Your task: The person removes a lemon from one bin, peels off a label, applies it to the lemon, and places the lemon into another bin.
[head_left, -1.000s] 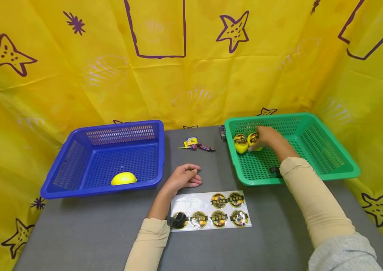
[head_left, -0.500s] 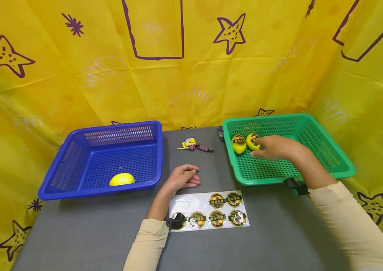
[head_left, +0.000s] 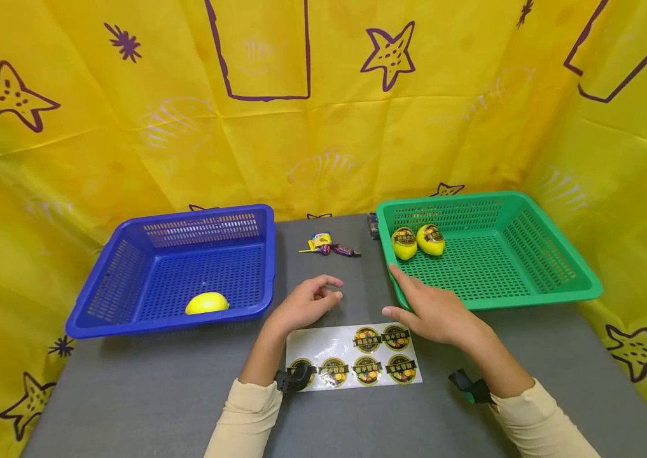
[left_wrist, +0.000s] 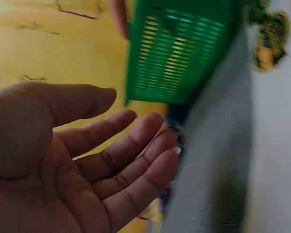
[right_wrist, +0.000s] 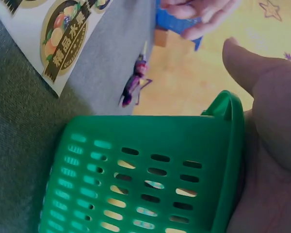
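Sticker sheet (head_left: 354,356): near-left corner hidden under the left wrist strap; label print too small to read in the head view; cut by the top edge in both wrist views.
Green basket (left_wrist: 179,53): blurred in the left wrist view, top cut off.
Sweets (head_left: 331,245) on the desk (head_left: 128,394): wrappers too small to identify.
Left hand (left_wrist: 63,165): palm cut by the bottom and left edges.
Dark item (head_left: 373,224) behind the green basket: largely hidden.

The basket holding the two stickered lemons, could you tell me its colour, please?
Green basket; head view shows it best.
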Motion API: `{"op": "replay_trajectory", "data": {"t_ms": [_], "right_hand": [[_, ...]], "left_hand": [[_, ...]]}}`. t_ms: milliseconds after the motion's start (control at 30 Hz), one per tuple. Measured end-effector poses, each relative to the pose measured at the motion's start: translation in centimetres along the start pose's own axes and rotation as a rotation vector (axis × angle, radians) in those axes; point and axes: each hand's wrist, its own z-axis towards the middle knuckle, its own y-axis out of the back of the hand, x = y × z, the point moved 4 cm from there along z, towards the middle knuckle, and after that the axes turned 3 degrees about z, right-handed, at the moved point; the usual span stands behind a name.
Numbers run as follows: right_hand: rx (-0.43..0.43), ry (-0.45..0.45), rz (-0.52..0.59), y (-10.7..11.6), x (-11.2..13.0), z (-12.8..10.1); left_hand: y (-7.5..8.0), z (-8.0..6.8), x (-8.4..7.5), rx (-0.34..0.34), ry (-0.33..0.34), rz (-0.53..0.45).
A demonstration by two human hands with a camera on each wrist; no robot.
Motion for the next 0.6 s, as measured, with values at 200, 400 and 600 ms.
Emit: {"op": "replay_trajectory", "data": {"t_ms": [200,400,600], "right_hand": [[-0.049,0.014,-0.021,-0.2,-0.2,0.0],[-0.096,0.009,-0.042,-0.3,-0.1,-0.1],[-0.13,-0.005,-0.072,-0.7,-0.3,0.0]], "left_hand": [[3.9,-2.5,-2.6,-0.203,-0.085,0.127],[9.7,-5.6,-1.7,-0.493,0.085,0.458],[13.7,-8.5,2.6,-0.324,0.418,0.594]]}}
